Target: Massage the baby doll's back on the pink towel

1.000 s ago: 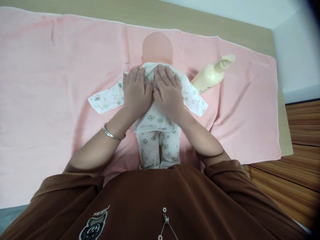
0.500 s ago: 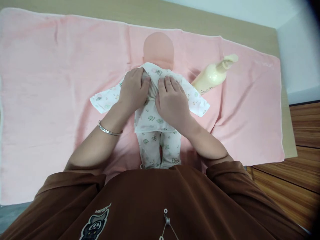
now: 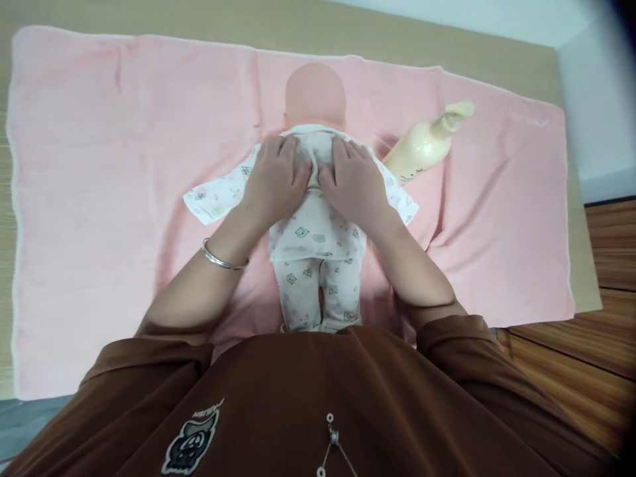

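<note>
A baby doll (image 3: 315, 96) lies face down, its bald head away from me. It wears a white printed shirt (image 3: 311, 233) and matching trousers (image 3: 300, 286). Flat on the left of its upper back rests my left hand (image 3: 275, 177), fingers stretched out and thumb toward the middle. My right hand (image 3: 356, 179) lies likewise on the right side, open, its thumb close to the other one. Between the thumbs the shirt cloth is bunched into a small upright fold. The doll's hands are hidden in the sleeves.
A cream pump bottle (image 3: 420, 149) lies tilted by the doll's right-side sleeve. Beneath everything is a pink towel (image 3: 89, 199) with some creases, spread on a wooden table (image 3: 447, 41). Brown wood-grain panels (image 3: 613, 252) stand at the lower right.
My right hand has shifted outward and a little up, so both hands now lie evenly side by side. The shirt's creases have moved to the middle, and its collar lies straighter.
</note>
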A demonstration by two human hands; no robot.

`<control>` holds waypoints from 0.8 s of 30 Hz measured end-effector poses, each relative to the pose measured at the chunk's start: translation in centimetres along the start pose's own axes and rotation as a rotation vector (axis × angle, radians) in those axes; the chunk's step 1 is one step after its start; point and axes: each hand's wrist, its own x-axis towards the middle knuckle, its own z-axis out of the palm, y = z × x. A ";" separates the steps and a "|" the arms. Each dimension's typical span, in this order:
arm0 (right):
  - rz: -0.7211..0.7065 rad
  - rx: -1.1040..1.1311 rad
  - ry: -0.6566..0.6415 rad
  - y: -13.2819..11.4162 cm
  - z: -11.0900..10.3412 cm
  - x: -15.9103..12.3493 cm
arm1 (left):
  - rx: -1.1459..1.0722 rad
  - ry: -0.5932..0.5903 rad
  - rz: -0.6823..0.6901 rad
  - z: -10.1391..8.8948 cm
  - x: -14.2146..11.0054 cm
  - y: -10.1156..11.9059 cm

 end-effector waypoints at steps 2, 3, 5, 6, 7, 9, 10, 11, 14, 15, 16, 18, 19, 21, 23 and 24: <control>-0.029 0.000 -0.031 -1.0 -0.7 -1.0 | -0.007 0.006 -0.040 0.8 0.5 -1.4; -0.038 0.000 -0.043 -1.3 -1.0 -1.3 | -0.005 -0.004 -0.049 1.1 0.7 -1.8; -0.037 0.004 -0.055 -1.4 -1.1 -1.3 | 0.011 -0.023 -0.055 1.3 0.7 -2.0; -0.029 0.015 -0.055 -1.1 -1.0 -1.1 | 0.024 -0.026 -0.053 1.2 0.6 -1.7; -0.010 0.028 -0.051 -0.7 -0.7 -0.6 | 0.038 -0.022 -0.046 1.0 0.4 -1.1; 0.027 0.049 -0.031 0.3 0.0 0.4 | 0.068 -0.019 -0.007 0.4 -0.3 0.4; 0.039 0.052 -0.016 0.8 0.4 0.9 | 0.080 -0.021 0.017 0.0 -0.6 1.3; 0.046 0.049 -0.002 1.2 0.7 1.2 | 0.086 -0.025 0.043 -0.3 -1.0 2.2; 0.023 0.024 0.032 1.5 1.1 1.4 | 0.053 -0.023 0.054 -1.2 -1.4 3.9; 0.011 0.012 0.042 1.3 1.0 1.2 | 0.033 -0.023 0.035 -1.4 -1.3 4.1; -0.001 -0.001 0.051 1.0 0.8 0.9 | 0.013 -0.030 0.011 -1.5 -1.1 4.0; -0.020 -0.025 0.058 0.3 0.2 0.1 | -0.020 -0.050 -0.040 -1.5 -0.5 3.2; -0.026 -0.034 0.052 0.0 -0.1 -0.3 | -0.032 -0.055 -0.063 -1.4 -0.1 2.5; -0.032 -0.040 0.035 -0.4 -0.6 -0.8 | -0.056 -0.045 -0.104 -0.9 0.6 1.0; -0.037 -0.038 0.035 -0.5 -0.8 -1.0 | -0.083 -0.022 -0.138 -0.2 1.2 -0.4; -0.038 -0.034 0.041 -0.5 -0.7 -0.9 | -0.096 -0.015 -0.154 0.1 1.3 -0.9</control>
